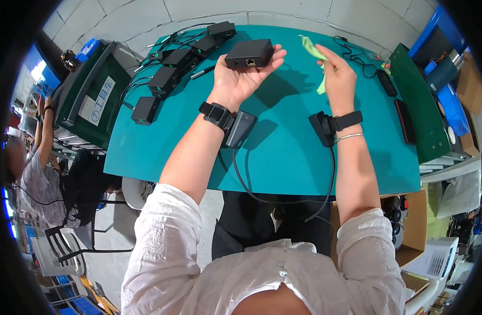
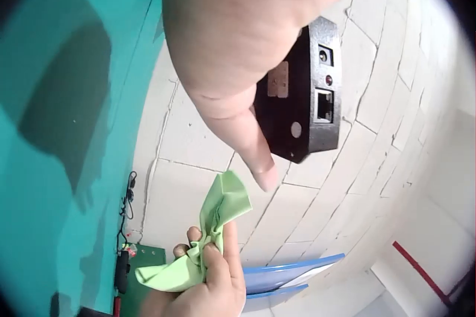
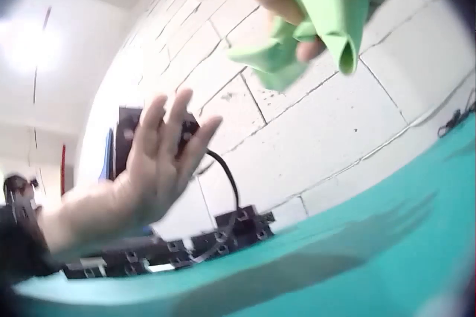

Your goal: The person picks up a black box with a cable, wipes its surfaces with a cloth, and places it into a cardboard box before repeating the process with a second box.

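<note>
Hands apart: left hand [image 1: 234, 83] under black box [image 1: 249, 53], fingers extended.
Right hand [image 1: 339, 79] pinches green cloth [image 1: 309, 47], right of the box.

On the table [image 1: 288, 157], boxes [image 1: 163, 80] left, power strip [image 1: 386, 83] (cable [image 1: 356, 56] behind it) right.

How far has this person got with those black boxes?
In hand: one box rests on the left hand, with a green cloth in the right hand, so wiping is probably under way. More boxes lie on the table; nothing shows which are wiped and which remain, so I can't call any done.
</note>
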A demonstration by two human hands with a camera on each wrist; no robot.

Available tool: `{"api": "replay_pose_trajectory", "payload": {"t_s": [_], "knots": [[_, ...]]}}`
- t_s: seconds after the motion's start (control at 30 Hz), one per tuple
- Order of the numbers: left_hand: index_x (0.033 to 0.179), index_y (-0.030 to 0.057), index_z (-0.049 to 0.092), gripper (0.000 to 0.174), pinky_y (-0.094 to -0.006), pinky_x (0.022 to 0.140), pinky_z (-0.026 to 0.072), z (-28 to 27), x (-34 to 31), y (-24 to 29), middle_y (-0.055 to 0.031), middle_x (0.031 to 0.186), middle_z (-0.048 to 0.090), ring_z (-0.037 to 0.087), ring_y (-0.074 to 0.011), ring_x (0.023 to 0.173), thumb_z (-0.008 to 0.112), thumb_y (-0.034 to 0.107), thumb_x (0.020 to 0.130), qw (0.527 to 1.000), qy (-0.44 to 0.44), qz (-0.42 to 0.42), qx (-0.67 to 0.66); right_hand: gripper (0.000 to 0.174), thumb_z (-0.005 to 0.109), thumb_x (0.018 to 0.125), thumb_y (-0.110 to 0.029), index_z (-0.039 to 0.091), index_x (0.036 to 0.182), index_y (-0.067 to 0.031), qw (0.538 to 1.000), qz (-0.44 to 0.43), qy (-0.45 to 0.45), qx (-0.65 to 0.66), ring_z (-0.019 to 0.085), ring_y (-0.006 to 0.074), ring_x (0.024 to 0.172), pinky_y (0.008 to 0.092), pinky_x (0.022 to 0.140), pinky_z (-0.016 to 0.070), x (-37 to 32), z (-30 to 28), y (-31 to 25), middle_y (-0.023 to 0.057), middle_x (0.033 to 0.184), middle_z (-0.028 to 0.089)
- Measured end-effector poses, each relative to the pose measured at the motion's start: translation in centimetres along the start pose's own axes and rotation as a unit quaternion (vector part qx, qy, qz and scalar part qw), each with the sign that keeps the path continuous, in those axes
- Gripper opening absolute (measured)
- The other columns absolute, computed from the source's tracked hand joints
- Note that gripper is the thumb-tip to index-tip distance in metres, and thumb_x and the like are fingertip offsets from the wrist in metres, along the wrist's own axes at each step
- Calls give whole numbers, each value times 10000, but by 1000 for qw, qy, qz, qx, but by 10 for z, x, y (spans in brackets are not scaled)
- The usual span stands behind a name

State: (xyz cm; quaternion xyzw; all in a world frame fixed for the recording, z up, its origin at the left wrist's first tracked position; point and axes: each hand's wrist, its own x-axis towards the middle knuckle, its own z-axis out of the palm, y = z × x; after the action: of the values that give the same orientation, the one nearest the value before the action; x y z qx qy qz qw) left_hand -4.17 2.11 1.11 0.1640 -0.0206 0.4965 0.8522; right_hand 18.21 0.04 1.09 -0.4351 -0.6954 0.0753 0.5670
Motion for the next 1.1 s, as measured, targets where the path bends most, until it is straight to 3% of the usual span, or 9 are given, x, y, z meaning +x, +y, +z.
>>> {"api": "replay_pose_trajectory", "payload": {"t_s": [0.03, 0.13, 0.23, 0.37, 0.5, 0.67, 0.87, 1.0, 1.1], "knots": [[1288, -142, 336, 548, -533, 1028, 405, -6, 1, -1, -341, 1373, 328, 412, -490, 1222, 162, 257, 956, 999, -32, 1, -30, 249, 503, 874, -58, 672, 1057, -70, 975, 202, 33, 91, 612, 172, 883, 305, 753, 479, 0, -2, 3, 85, 1069, 663], [1272, -118, 373, 504, -521, 1022, 412, -6, 3, -10, -302, 1326, 409, 457, -442, 1197, 202, 239, 959, 999, -7, 10, 35, 280, 503, 912, -125, 633, 1127, -1, 870, 249, -17, 426, 591, 165, 932, 300, 827, 463, -3, 18, -14, 131, 1115, 631], [1255, -71, 417, 472, -497, 1019, 417, -17, 10, -17, -247, 1259, 485, 507, -370, 1156, 271, 282, 978, 987, 135, 70, 46, 381, 626, 850, -215, 609, 1130, 44, 995, 25, -68, 66, 558, 260, 1039, 326, 955, 415, -16, 44, -40, 172, 1269, 551], [1234, -17, 438, 422, -479, 958, 462, -24, 8, -14, -195, 1248, 499, 530, -319, 1129, 385, 319, 984, 986, 87, 84, 111, 378, 666, 797, -211, 628, 1084, 31, 986, -53, -62, -145, 585, 298, 998, 356, 891, 462, -26, 43, -46, 165, 1118, 633], [1180, -15, 480, 355, -424, 932, 487, -16, 8, -6, -173, 1169, 560, 553, -291, 1097, 553, 225, 930, 978, 86, 119, 147, 297, 644, 817, -180, 650, 1022, 34, 994, -36, -78, -70, 636, 258, 822, 335, 764, 502, -20, 30, -57, 148, 952, 680], [1165, 35, 547, 302, -383, 953, 463, -9, 2, -11, -101, 1181, 591, 560, -224, 1101, 615, 132, 887, 941, 79, 133, 299, 224, 573, 869, -112, 652, 1056, -18, 937, 232, 31, 260, 646, 229, 699, 308, 686, 505, -2, 15, -35, 142, 900, 681], [1174, 70, 543, 300, -391, 902, 478, -3, 3, -22, -53, 1151, 579, 567, -188, 1056, 615, 152, 894, 947, 128, 121, 271, 345, 557, 824, -38, 606, 1165, -64, 957, -189, -56, -212, 544, 314, 1049, 383, 880, 474, -22, 46, -57, 105, 1249, 576], [1179, 87, 545, 298, -350, 913, 476, -4, 2, -23, -56, 1156, 583, 562, -176, 1066, 612, 140, 893, 951, 124, 108, 263, 350, 522, 823, -12, 595, 1163, -52, 957, -207, -51, -195, 564, 319, 1015, 397, 883, 472, -14, 37, -45, 123, 1211, 596], [1248, 43, 529, 443, -330, 981, 442, 0, 2, -23, -92, 1257, 563, 547, -189, 1138, 651, 29, 823, 943, 7, 66, 325, 351, 451, 858, -4, 604, 1170, -57, 996, -18, 42, -83, 605, 321, 952, 386, 835, 490, -10, 28, -20, 150, 1108, 640]]}}
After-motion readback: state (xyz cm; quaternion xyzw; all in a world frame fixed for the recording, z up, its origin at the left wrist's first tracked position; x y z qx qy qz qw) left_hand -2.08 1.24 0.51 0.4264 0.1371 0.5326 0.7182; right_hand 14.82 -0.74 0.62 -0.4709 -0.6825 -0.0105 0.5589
